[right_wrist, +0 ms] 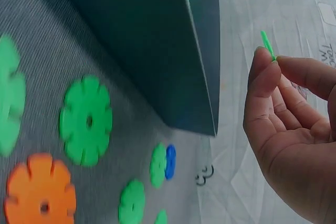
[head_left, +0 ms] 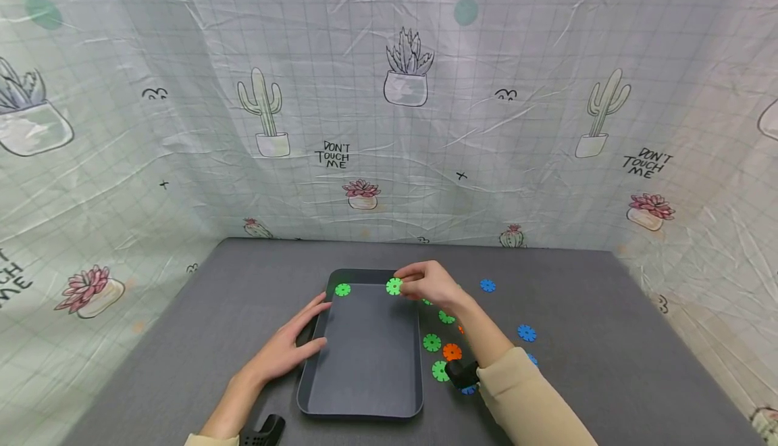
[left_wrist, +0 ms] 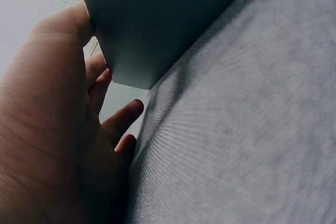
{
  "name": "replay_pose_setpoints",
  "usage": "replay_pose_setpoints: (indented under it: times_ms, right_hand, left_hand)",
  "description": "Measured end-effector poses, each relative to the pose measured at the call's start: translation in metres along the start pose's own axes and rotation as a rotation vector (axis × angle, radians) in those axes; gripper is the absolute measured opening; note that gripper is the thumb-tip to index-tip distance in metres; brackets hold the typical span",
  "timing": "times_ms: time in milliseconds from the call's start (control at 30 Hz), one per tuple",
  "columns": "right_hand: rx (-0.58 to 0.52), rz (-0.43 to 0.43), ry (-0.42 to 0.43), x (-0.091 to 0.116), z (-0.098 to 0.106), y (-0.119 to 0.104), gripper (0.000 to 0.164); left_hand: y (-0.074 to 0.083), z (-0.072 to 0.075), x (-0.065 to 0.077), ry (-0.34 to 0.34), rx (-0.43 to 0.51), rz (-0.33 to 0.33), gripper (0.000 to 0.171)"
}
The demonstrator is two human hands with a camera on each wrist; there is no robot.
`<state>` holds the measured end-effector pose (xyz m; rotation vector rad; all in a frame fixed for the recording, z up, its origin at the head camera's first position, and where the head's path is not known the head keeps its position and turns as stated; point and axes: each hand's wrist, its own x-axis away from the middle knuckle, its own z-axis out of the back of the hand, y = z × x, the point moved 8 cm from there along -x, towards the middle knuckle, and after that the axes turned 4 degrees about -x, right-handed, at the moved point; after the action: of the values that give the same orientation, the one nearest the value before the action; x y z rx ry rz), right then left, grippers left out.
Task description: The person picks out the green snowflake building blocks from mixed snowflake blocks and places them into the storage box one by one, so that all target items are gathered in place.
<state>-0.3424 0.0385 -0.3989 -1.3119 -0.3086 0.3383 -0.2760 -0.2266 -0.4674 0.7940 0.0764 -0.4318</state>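
Note:
My right hand (head_left: 431,285) pinches a green notched disc (head_left: 394,286) above the far right corner of a dark grey tray (head_left: 365,411). In the right wrist view that disc (right_wrist: 268,44) is seen edge-on between thumb and fingertips of the right hand (right_wrist: 294,114). Another green disc (head_left: 343,290) lies inside the tray at its far left corner. My left hand (head_left: 286,348) rests against the tray's left rim, its fingers spread. In the left wrist view the left hand (left_wrist: 58,108) touches the tray wall (left_wrist: 152,30) with its thumb side.
Right of the tray lie loose discs: several green ones (head_left: 432,342), an orange one (head_left: 452,352) and several blue ones (head_left: 527,333). The right forearm covers part of them. A patterned curtain (head_left: 407,162) hangs behind the grey table (head_left: 255,277).

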Motion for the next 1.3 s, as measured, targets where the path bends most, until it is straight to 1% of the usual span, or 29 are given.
replay_pose_setpoints:
  times_ms: [233, 433, 567, 767, 1000, 1300]
  right_hand:
    - [-0.038, -0.007, -0.019, -0.011, -0.018, -0.003, 0.034]
    - [-0.025, -0.016, -0.026, -0.019, -0.031, -0.006, 0.031]
    - [-0.025, -0.020, -0.032, -0.024, -0.037, -0.005, 0.031]
    - [-0.016, -0.001, -0.037, -0.029, -0.045, -0.006, 0.031]
    - [-0.043, -0.007, -0.041, -0.035, -0.054, 0.000, 0.032]
    - [-0.067, -0.031, -0.038, -0.044, -0.070, 0.008, 0.032]
  left_hand:
    - [0.002, 0.000, -0.002, -0.011, 0.003, -0.004, 0.063]
    - [0.001, -0.001, -0.003, -0.020, 0.009, 0.007, 0.063]
    - [0.002, -0.001, -0.003, -0.017, 0.003, 0.000, 0.063]
    - [0.002, -0.002, -0.003, -0.019, -0.008, 0.007, 0.063]
    - [0.002, -0.003, -0.003, -0.021, -0.003, -0.007, 0.064]
    - [0.001, 0.001, 0.000, -0.007, -0.005, -0.017, 0.064]
